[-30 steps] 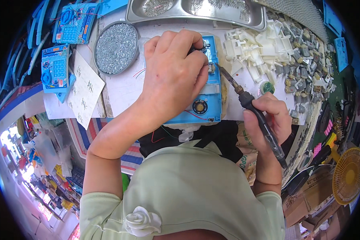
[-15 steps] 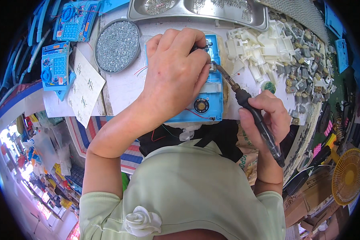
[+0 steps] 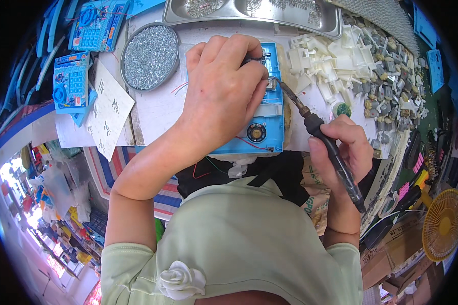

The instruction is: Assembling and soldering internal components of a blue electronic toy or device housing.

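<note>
A blue plastic casing [image 3: 270, 137] lies in front of me, with a small round speaker [image 3: 256, 133] in its near part. My left hand [image 3: 221, 86] rests over the casing, its fingers bent and pressed together near the far end. Whatever those fingers pinch is hidden from view. A soldering iron [image 3: 335, 155] with a black grip is held in my right hand [image 3: 352, 145]. Its bent metal tip reaches a small metal part [image 3: 272, 84] in the casing, close to my left fingertips; whether they touch I cannot tell.
A round dish of small screws [image 3: 150, 58] stands left of the casing. White plastic parts [image 3: 336, 58] and small grey motors [image 3: 387, 84] are heaped at right. At the back is a metal tray [image 3: 285, 19]. Blue keypad units [image 3: 71, 84] and a marked paper [image 3: 107, 109] lie left.
My right hand and the soldering iron have shifted slightly to the right. The left hand stays nearly in place on the casing.
</note>
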Tool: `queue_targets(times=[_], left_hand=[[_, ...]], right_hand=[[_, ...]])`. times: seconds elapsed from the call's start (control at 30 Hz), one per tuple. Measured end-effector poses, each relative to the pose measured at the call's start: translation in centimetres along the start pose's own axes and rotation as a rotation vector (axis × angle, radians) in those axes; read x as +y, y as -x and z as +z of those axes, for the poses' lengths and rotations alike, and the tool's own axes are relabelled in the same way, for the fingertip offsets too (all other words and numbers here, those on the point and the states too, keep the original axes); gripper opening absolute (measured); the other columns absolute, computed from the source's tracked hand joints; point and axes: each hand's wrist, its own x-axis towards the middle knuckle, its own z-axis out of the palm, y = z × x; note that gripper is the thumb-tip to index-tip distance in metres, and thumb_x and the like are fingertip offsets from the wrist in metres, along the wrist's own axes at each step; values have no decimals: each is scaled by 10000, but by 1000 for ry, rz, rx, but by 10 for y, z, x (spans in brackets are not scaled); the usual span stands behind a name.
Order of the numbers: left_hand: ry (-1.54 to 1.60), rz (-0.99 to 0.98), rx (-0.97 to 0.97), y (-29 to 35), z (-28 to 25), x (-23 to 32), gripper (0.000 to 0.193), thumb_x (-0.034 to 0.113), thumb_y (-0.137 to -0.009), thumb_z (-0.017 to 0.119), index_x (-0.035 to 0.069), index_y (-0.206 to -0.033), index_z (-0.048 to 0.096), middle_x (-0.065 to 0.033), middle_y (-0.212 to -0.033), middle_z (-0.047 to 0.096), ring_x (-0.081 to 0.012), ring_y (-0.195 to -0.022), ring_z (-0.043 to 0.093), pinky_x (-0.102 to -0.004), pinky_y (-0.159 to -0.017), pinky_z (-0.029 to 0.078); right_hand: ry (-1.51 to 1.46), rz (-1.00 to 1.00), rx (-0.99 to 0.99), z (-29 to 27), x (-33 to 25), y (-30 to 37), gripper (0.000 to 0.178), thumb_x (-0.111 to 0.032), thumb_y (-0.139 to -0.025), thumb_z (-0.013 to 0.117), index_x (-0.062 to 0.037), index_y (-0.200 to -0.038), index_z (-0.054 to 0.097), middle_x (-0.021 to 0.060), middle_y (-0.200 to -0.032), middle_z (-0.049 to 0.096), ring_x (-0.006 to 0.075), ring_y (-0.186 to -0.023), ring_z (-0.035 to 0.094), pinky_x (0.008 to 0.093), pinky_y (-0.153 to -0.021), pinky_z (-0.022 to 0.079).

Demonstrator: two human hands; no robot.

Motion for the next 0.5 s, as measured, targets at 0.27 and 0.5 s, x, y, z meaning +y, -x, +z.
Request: queue_targets(times=[0.27, 0.5], left_hand=[[0, 3, -12, 0, -1, -1, 165, 86, -727, 791, 108, -872, 716, -41, -1069, 610, -257, -957, 566, -400, -862, 376], [7, 11, 2, 3, -1, -3, 182, 96, -730, 805, 125, -894, 732, -24, -1073, 617, -226, -909, 563, -391, -859, 377]], right_hand=[[-3, 38, 3, -4, -2, 0, 282, -23, -787, 828, -5, -999, 642, 61, -710, 617, 133, -565, 523, 251, -506, 384], [-3, 52, 29, -7, 0, 4, 277, -38, -802, 827, -4, -1004, 641, 57, -719, 613, 123, -567, 500, 251, -504, 359]])
